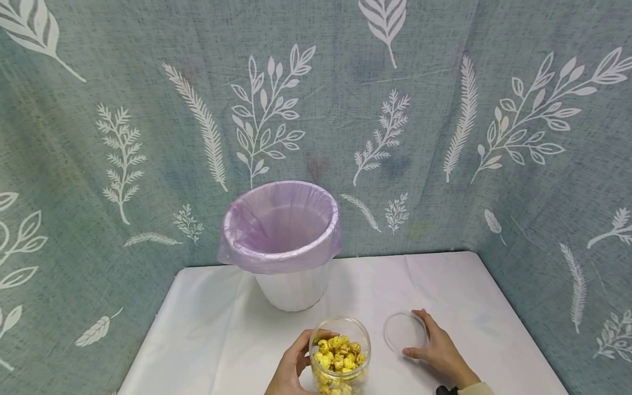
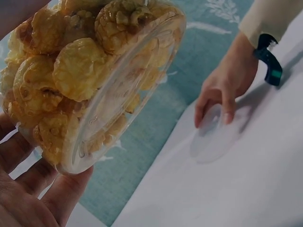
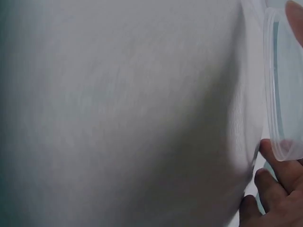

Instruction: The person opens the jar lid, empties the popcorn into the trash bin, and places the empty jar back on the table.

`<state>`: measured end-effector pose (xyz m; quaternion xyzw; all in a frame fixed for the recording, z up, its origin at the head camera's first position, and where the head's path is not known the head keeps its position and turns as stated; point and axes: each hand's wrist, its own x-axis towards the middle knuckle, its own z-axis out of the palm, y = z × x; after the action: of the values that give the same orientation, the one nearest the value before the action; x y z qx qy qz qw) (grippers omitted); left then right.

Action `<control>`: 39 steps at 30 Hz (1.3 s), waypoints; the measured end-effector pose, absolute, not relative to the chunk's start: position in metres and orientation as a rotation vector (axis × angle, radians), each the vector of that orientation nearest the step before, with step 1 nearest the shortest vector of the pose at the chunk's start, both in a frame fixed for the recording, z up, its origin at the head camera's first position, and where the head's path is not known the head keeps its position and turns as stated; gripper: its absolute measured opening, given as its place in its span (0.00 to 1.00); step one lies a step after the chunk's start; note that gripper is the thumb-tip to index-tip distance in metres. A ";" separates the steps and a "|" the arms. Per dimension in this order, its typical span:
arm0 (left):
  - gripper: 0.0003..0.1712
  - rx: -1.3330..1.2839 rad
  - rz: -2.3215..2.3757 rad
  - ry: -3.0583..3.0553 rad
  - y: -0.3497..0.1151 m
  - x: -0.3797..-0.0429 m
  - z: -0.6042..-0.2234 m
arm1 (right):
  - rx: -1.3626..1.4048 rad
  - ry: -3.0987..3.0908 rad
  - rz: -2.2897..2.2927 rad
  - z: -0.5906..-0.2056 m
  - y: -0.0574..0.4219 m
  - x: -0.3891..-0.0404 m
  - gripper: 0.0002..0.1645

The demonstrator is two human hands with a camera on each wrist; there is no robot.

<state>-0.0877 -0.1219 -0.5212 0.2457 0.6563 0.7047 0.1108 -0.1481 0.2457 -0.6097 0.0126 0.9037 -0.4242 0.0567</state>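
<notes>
A clear plastic jar [image 1: 340,359] of yellow caramel popcorn stands with its mouth uncovered at the near middle of the head view. My left hand [image 1: 291,367] grips the jar from its left side, and in the left wrist view the fingers [image 2: 35,175] curl about it near its base. To the right, my right hand [image 1: 441,351] holds a round translucent lid [image 1: 405,333] by its edge, thumb on one side and fingers on the other. The right wrist view has the lid's ridged rim [image 3: 273,85] between thumb and fingers, low over the white cloth.
A white bin [image 1: 296,288] lined with a purple bag [image 1: 234,249] stands behind the jar, toward the back of the table. White cloth [image 1: 197,329] covers the table. Green leaf-patterned curtains [image 1: 316,109] hang behind and along both sides.
</notes>
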 end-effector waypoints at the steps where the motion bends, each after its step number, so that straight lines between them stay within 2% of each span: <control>1: 0.47 0.715 2.070 1.932 -0.122 -0.087 -0.521 | 0.027 2.756 -1.265 -0.610 0.246 -0.148 0.70; 9: 0.47 0.633 2.063 1.938 -0.124 -0.087 -0.520 | 0.005 2.854 -1.088 -0.610 0.248 -0.146 0.73; 22: 0.44 0.696 2.094 1.953 -0.129 -0.086 -0.519 | 0.020 2.847 -1.042 -0.608 0.246 -0.149 0.77; 29: 0.45 0.701 2.102 1.960 -0.134 -0.085 -0.516 | -0.129 2.913 -1.155 -0.574 0.246 -0.161 0.60; 39: 0.46 0.713 2.121 1.959 -0.142 -0.082 -0.511 | -0.503 2.852 -1.600 -0.475 0.208 -0.209 0.47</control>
<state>-0.0817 -0.1421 -0.5107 0.2388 0.6564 0.7108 0.0837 -0.2091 0.2078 -0.4751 -0.1516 0.8590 -0.4818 -0.0835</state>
